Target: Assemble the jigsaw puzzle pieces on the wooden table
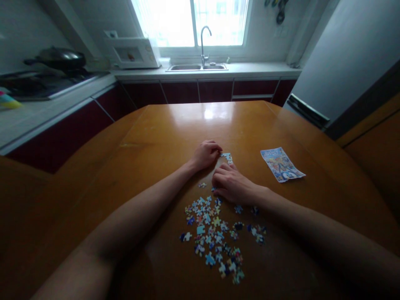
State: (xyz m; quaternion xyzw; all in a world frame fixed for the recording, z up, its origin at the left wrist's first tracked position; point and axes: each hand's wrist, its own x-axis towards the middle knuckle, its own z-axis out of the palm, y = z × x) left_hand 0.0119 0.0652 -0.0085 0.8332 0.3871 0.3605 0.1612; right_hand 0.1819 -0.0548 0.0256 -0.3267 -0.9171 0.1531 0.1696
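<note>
Right forearm (pixel 325 229) between pieces (pixel 216 222) and sheet (pixel 282 165)

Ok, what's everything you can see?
Table: one, orange-brown, middle
Loose jigsaw pieces: dozens, multicoloured, table's near half
Joined jigsaw section: one, light blue, table centre
Picture sheet: one, bluish, table's right
Window: one, white, back wall
Double sink: one, silver, below window
Tap: one, silver, at sink
Countertop: one, pale, back and left
Microwave: one, white, on countertop
Hob: one, black, left
Pan: one, dark, on hob
Cupboards: several, maroon, below countertop
Fridge: one, grey, right
Hanging utensils: several, dark, upper right
Left hand: one, bare, table centre
Right hand: one, bare, near pieces
</note>
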